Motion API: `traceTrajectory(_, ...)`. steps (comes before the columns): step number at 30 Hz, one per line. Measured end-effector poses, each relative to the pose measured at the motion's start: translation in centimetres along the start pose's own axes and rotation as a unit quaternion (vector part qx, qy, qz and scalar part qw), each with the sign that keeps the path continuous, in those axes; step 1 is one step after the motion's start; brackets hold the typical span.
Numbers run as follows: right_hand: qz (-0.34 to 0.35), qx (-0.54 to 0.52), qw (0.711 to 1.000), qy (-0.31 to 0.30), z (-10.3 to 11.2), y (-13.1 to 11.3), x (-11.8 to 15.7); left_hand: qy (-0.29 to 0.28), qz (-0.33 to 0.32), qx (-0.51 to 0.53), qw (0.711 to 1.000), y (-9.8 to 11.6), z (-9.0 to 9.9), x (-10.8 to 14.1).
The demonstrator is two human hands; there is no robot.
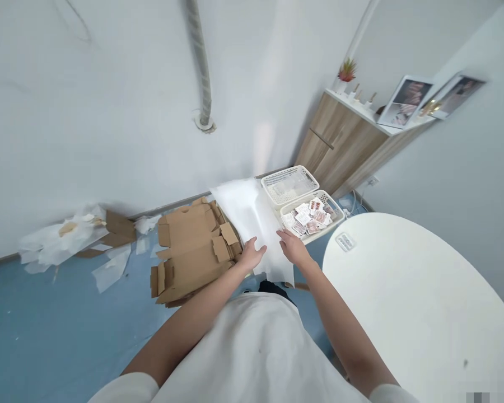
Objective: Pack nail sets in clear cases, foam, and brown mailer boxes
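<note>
A smooth white sheet (pixel 252 215), perhaps foam or plastic, lies spread in front of me from the wall down towards my body. At its left side is my left hand (pixel 252 254), with thumb and fingers apart. My right hand (pixel 293 247) reaches over the sheet's right edge beside the nearer basket, fingers stretched out. Both hands look bare of any held thing; whether their fingertips touch the sheet I cannot tell. Flattened brown cardboard boxes (pixel 191 240) lie stacked to the left. The nearer white basket (pixel 306 239) holds many small printed cards (pixel 311 217).
A second white basket (pixel 273 197) stands behind, with clear pieces inside. The round white table (pixel 411 296) rises at my right, a small case (pixel 345 242) on it. A wooden cabinet (pixel 340 140) stands against the wall. Torn white wrapping (pixel 63 238) litters the blue floor (pixel 67 324).
</note>
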State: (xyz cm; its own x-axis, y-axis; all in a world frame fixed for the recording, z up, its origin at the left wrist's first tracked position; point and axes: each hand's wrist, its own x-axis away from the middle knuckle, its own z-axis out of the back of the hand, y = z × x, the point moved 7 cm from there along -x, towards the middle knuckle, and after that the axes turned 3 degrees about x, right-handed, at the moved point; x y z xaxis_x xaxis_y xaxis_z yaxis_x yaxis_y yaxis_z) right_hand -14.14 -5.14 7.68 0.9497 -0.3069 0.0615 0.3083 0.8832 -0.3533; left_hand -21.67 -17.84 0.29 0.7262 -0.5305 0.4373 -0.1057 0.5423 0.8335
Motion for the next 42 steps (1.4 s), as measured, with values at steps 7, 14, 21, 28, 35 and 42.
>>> traceTrajectory(7, -0.102, -0.099, 0.981, 0.129, 4.1, 1.0, 9.9, -0.049, 0.012, -0.032, 0.998, -0.5, -3.8, 2.2)
traceTrajectory(14, -0.29, -0.25, 0.895, 0.23, 4.8, 5.6, 20.6, -0.21, -0.01, 0.037, 0.977, -0.4, -11.5, 5.5)
traceTrajectory(21, -0.42, -0.301, 0.788, 0.334, 3.6, 10.1, 31.5, -0.303, -0.076, 0.026, 0.949, 1.3, -19.3, 8.8)
traceTrajectory(28, -0.49, -0.311, 0.731, 0.359, 0.7, 15.2, 41.1, -0.354, -0.083, -0.082, 0.928, 2.1, -26.9, 12.1)
traceTrajectory(35, -0.501, -0.272, 0.764, 0.303, -2.9, 20.5, 44.4, -0.352, -0.126, -0.204, 0.905, 2.4, -32.2, 12.6)
traceTrajectory(42, -0.534, -0.173, 0.814, 0.15, -5.3, 23.6, 44.9, -0.322, -0.157, -0.294, 0.886, 2.2, -34.3, 12.7)
